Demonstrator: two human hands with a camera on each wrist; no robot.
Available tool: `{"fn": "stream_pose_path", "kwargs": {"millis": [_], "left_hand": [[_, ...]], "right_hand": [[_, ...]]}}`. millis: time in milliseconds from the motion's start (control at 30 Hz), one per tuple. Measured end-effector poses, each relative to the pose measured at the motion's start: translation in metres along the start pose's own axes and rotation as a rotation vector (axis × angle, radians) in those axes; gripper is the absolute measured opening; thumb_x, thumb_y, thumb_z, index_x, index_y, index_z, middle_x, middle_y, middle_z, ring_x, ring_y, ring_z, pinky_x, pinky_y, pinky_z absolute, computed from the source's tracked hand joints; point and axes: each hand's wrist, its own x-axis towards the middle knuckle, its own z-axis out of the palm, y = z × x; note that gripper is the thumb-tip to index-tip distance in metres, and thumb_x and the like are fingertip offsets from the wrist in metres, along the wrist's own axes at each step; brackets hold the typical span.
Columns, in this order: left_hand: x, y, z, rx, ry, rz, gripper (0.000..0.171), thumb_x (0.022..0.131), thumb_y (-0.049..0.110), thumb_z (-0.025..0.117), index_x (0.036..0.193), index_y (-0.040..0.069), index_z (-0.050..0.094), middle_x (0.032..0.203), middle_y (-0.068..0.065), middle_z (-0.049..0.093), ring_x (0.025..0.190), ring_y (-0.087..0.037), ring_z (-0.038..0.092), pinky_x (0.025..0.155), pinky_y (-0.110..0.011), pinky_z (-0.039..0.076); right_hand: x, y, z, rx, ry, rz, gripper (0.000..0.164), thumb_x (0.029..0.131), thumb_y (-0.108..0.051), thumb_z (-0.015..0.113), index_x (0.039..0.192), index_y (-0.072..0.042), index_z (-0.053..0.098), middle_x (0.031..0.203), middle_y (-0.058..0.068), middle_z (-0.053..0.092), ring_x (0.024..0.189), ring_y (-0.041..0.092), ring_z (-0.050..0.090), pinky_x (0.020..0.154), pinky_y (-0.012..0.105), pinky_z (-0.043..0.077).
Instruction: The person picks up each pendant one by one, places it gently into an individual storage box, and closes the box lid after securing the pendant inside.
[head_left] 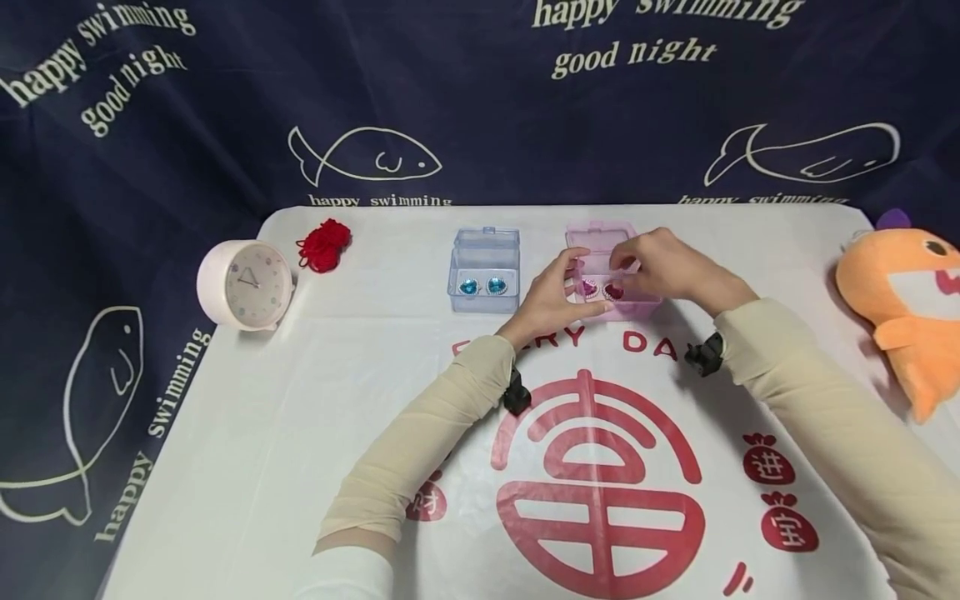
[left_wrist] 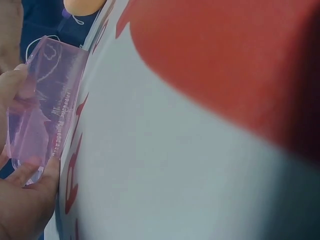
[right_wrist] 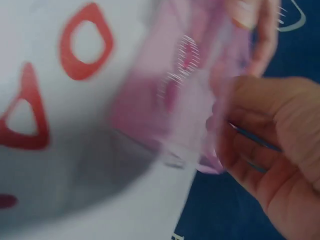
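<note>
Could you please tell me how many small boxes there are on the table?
2: the blue box, further left, and the pink box, which the left hand and right hand partly cover. No third box shows.

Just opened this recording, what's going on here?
A person's left grip holds an open pink box, while the right grip works over it; whether that one pinches anything is unclear. Two pink gem pieces lie inside. An open blue box stands alongside, with two blue gem pieces in it.
</note>
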Motion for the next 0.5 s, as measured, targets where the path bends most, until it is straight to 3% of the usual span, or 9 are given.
{"fn": "stream_pose_path", "kwargs": {"millis": [100, 167, 267, 367, 433, 500], "left_hand": [[0.001, 0.0, 0.001, -0.019, -0.003, 0.012, 0.081, 0.077, 0.023, 0.083, 0.143, 0.022, 0.035, 0.141, -0.013, 0.046, 0.129, -0.022, 0.05, 0.104, -0.021, 0.047], [0.001, -0.001, 0.001, -0.03, -0.005, 0.017, 0.081, 0.077, 0.022, 0.083, 0.143, 0.022, 0.035, 0.141, -0.013, 0.046, 0.129, -0.022, 0.049, 0.104, -0.021, 0.046], [0.0, -0.001, 0.0, -0.036, -0.009, 0.021, 0.082, 0.077, 0.021, 0.083, 0.143, 0.019, 0.035, 0.141, -0.014, 0.046, 0.128, -0.022, 0.05, 0.104, -0.021, 0.047], [-0.001, -0.001, 0.0, -0.036, -0.009, 0.022, 0.082, 0.077, 0.021, 0.083, 0.144, 0.018, 0.035, 0.141, -0.014, 0.046, 0.127, -0.023, 0.05, 0.104, -0.023, 0.047], [0.0, -0.001, 0.0, -0.041, -0.009, 0.023, 0.083, 0.077, 0.021, 0.083, 0.144, 0.017, 0.035, 0.141, -0.014, 0.046, 0.127, -0.024, 0.05, 0.105, -0.024, 0.047], [0.0, -0.001, 0.001, -0.038, -0.011, 0.02, 0.083, 0.077, 0.021, 0.082, 0.145, 0.017, 0.034, 0.141, -0.014, 0.046, 0.128, -0.024, 0.05, 0.105, -0.023, 0.047]], "right_hand": [[-0.001, 0.005, -0.008, 0.057, 0.171, 0.066, 0.01, 0.081, -0.003, 0.069, 0.091, -0.002, 0.072, 0.088, 0.015, 0.074, 0.08, 0.026, 0.068, 0.07, 0.028, 0.054], [-0.001, 0.009, -0.011, 0.123, 0.281, 0.157, 0.014, 0.086, -0.007, 0.066, 0.097, -0.001, 0.071, 0.094, 0.017, 0.073, 0.083, 0.029, 0.067, 0.067, 0.015, 0.048], [0.0, 0.014, -0.01, 0.261, 0.379, 0.337, 0.03, 0.093, -0.021, 0.059, 0.112, 0.001, 0.065, 0.112, 0.021, 0.069, 0.099, 0.034, 0.066, 0.077, 0.012, 0.048], [0.002, 0.019, -0.002, 0.443, 0.384, 0.515, 0.047, 0.098, -0.034, 0.051, 0.128, 0.002, 0.054, 0.128, 0.025, 0.059, 0.106, 0.032, 0.064, 0.084, 0.02, 0.051], [0.005, 0.023, 0.006, 0.627, 0.353, 0.59, 0.056, 0.1, -0.039, 0.045, 0.136, 0.004, 0.045, 0.134, 0.026, 0.051, 0.098, 0.022, 0.064, 0.08, 0.022, 0.054], [0.007, 0.028, 0.013, 0.855, 0.303, 0.634, 0.063, 0.101, -0.04, 0.041, 0.145, 0.005, 0.032, 0.134, 0.026, 0.046, 0.087, 0.01, 0.062, 0.074, 0.016, 0.054]]}}
